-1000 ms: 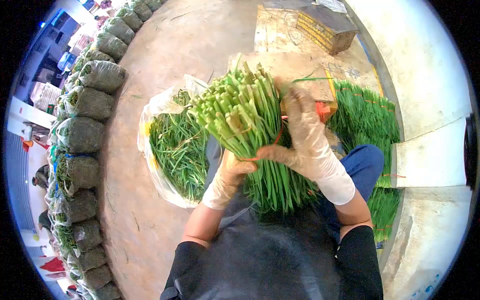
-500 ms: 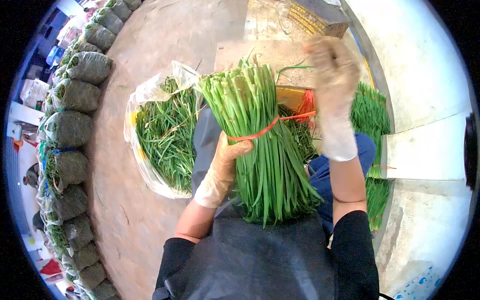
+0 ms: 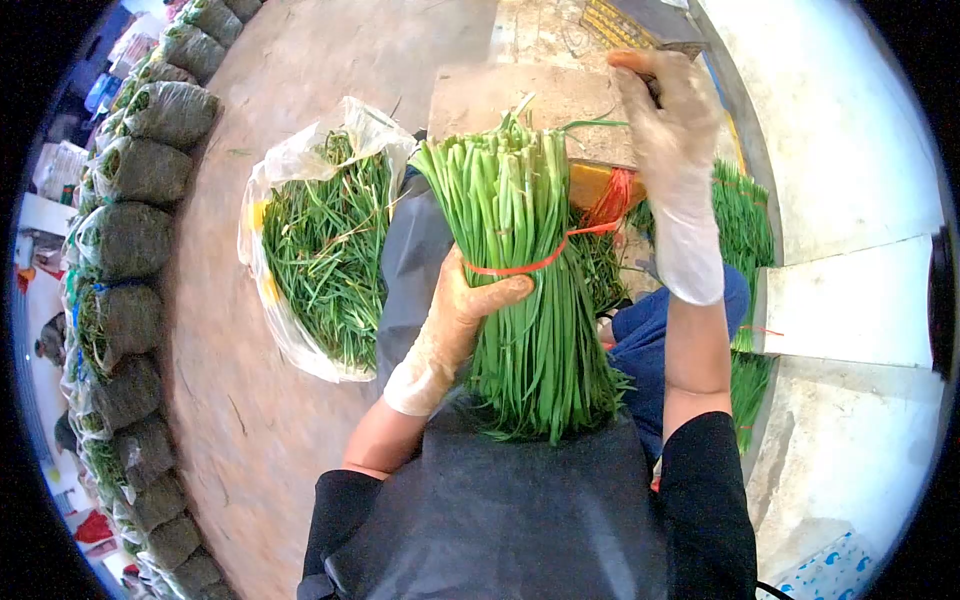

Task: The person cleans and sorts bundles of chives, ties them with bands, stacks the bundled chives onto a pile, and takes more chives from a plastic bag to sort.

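A thick bunch of green leafy stalks (image 3: 545,340) stands over my lap, cut ends up and leaves down. An orange-red tie (image 3: 520,266) runs round its middle. My left hand (image 3: 470,300), in a thin glove, grips the bunch from the left just under the tie, thumb across the front. My right hand (image 3: 670,120), gloved too, is raised at the upper right, apart from the bunch, with its fingers curled and blurred; whether it holds anything is unclear. Red strands (image 3: 612,200) hang at a wooden board's edge, beside the tie's end.
An open plastic bag of loose greens (image 3: 325,260) lies left of my leg. Filled sacks (image 3: 130,240) line the far left. The wooden board (image 3: 530,95) is ahead of me. Tied green bunches (image 3: 740,215) lie along the right wall, and a dark box (image 3: 625,25) is beyond.
My right hand has left the bunch and moved up and to the right. The tie now shows round the bunch, which has turned more upright in my left hand.
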{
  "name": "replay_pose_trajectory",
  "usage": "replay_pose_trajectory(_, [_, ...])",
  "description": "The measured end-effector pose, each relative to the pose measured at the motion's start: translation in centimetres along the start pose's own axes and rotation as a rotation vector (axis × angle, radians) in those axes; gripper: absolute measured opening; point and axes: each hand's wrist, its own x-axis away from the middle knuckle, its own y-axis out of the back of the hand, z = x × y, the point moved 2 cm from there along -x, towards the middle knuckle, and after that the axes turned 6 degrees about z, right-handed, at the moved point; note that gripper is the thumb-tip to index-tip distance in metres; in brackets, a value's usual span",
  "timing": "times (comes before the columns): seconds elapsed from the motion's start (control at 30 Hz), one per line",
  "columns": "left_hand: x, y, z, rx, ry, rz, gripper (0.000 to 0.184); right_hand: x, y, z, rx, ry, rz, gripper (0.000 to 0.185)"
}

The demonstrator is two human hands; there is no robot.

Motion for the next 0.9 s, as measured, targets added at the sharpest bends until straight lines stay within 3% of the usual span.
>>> replay_pose_trajectory(0.17, [-0.3,0.2,-0.2,-0.042,0.036,0.003,0.066,3.3,-0.8,5.8,0.099,0.398,0.216,0.017])
replay_pose_trajectory(0.23, [-0.3,0.0,0.2,-0.025,0.057,0.014,0.065,2.9,-0.5,3.4,0.26,0.313,0.203,0.02])
replay_pose_trajectory(0.3, [-0.1,0.0,0.6,-0.031,0.05,0.0,0.063,0.1,1.0,0.5,0.336,0.132,-0.072,0.022])
replay_pose_trajectory(0.33, [0.1,-0.1,0.5,-0.026,0.051,-0.004,0.063,0.3,1.4,0.5,0.335,0.133,-0.066,0.022])
replay_pose_trajectory(0.43, [0.1,0.0,-0.2,-0.002,0.013,-0.049,0.063,1.0,1.5,2.7,0.194,0.182,0.06,0.023])
replay_pose_trajectory(0.53, [0.1,0.1,0.2,0.032,0.088,-0.032,0.063,3.3,-0.3,5.6,0.182,0.443,0.175,0.019])
replay_pose_trajectory(0.6, [0.1,-0.2,-0.1,0.005,0.08,-0.018,0.063,3.7,-1.0,3.1,0.35,0.277,0.14,0.019])
replay_pose_trajectory(0.63, [0.2,-0.3,-0.3,-0.022,0.061,-0.014,0.063,1.9,-0.1,2.5,0.244,0.164,0.06,0.018])
replay_pose_trajectory(0.7, [0.4,-0.1,0.1,-0.025,0.056,-0.033,0.062,0.7,1.1,-2.4,0.187,0.181,0.041,0.019])
replay_pose_trajectory(0.83, [0.3,0.1,-0.2,-0.019,0.053,-0.077,0.062,4.0,1.0,6.1,0.247,0.327,0.159,0.019])
replay_pose_trajectory(0.9, [0.1,0.0,-0.1,-0.019,0.096,-0.112,0.062,5.9,-0.2,7.7,0.41,0.397,0.376,0.019])
